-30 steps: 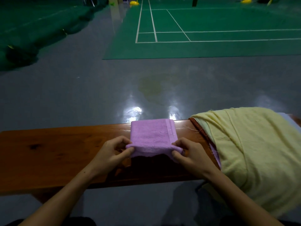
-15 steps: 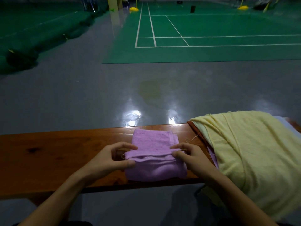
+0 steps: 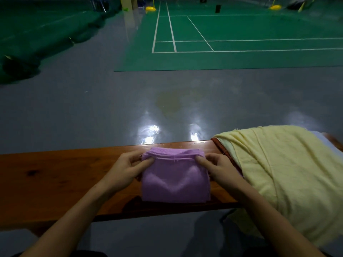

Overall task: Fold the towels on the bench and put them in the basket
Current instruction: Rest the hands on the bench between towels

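A small purple towel point(image 3: 175, 180) lies folded on the wooden bench point(image 3: 55, 175), right in front of me. My left hand point(image 3: 128, 168) pinches its far left corner and my right hand point(image 3: 218, 167) pinches its far right corner, both at the towel's far edge. To the right, a large pale yellow towel point(image 3: 282, 175) is heaped over other cloth, with a brown edge point(image 3: 222, 151) and a light blue piece point(image 3: 323, 140) showing under it. No basket is in view.
Beyond the bench stretches a shiny grey floor point(image 3: 92, 108), then a green badminton court point(image 3: 232, 43) with white lines. The yellow towel hangs over the bench's near edge at the right. The bench's left part is bare wood.
Both hands carried the towel's near edge away from me to the far edge, folding it over. The purple towel now lies as a doubled rectangle.
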Demonstrator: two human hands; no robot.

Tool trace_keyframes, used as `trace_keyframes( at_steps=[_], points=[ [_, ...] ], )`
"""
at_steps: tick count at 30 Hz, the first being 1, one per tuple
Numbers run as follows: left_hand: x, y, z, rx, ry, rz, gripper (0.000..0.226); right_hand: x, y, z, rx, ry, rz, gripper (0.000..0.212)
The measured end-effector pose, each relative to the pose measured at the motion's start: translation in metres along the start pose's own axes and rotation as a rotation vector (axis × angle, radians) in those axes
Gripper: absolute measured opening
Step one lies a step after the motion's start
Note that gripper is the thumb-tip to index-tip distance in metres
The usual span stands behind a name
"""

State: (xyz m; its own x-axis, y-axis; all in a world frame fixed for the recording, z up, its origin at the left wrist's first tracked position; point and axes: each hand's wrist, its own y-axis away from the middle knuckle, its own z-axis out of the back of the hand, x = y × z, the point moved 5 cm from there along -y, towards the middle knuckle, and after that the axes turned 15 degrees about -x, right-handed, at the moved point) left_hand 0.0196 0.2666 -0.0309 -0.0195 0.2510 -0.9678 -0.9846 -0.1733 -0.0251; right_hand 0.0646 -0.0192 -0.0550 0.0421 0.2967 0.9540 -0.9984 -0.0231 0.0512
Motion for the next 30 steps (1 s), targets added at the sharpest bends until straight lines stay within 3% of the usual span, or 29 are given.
trace_keyframes(
  at_steps=[4, 6, 9, 12, 16, 19, 23, 27, 30],
  points=[
    [0.008, -0.021, -0.003, -0.071, -0.096, 0.007, 0.018, 0.002, -0.013, -0.006, -0.124, 0.101, 0.016, 0.060],
    [0.013, -0.033, -0.003, -0.134, -0.121, 0.019, 0.015, 0.004, -0.019, -0.008, -0.142, 0.079, 0.001, 0.054],
    [0.019, -0.049, -0.003, -0.187, -0.131, 0.040, 0.013, 0.002, -0.030, -0.014, -0.069, 0.049, -0.014, 0.026],
    [0.030, -0.065, -0.006, -0.203, -0.181, 0.070, 0.012, -0.004, -0.043, -0.017, -0.153, 0.118, 0.026, 0.009],
    [0.047, -0.081, -0.010, -0.256, -0.261, 0.089, 0.018, -0.014, -0.054, -0.020, -0.329, 0.315, 0.089, 0.022],
    [0.060, -0.086, -0.009, -0.282, -0.487, 0.057, 0.027, -0.021, -0.058, -0.019, -0.384, 0.517, 0.160, 0.039],
    [0.056, -0.085, -0.001, -0.343, -0.554, 0.023, 0.020, -0.019, -0.054, -0.009, -0.457, 0.681, 0.201, 0.039],
    [0.037, -0.063, 0.005, -0.413, -0.791, -0.159, 0.018, 0.002, -0.036, -0.012, -0.516, 0.690, 0.407, 0.018],
    [0.028, -0.039, -0.017, -0.338, -0.915, -0.450, 0.016, 0.010, -0.012, -0.046, -0.316, 0.743, 0.613, 0.027]
  ],
)
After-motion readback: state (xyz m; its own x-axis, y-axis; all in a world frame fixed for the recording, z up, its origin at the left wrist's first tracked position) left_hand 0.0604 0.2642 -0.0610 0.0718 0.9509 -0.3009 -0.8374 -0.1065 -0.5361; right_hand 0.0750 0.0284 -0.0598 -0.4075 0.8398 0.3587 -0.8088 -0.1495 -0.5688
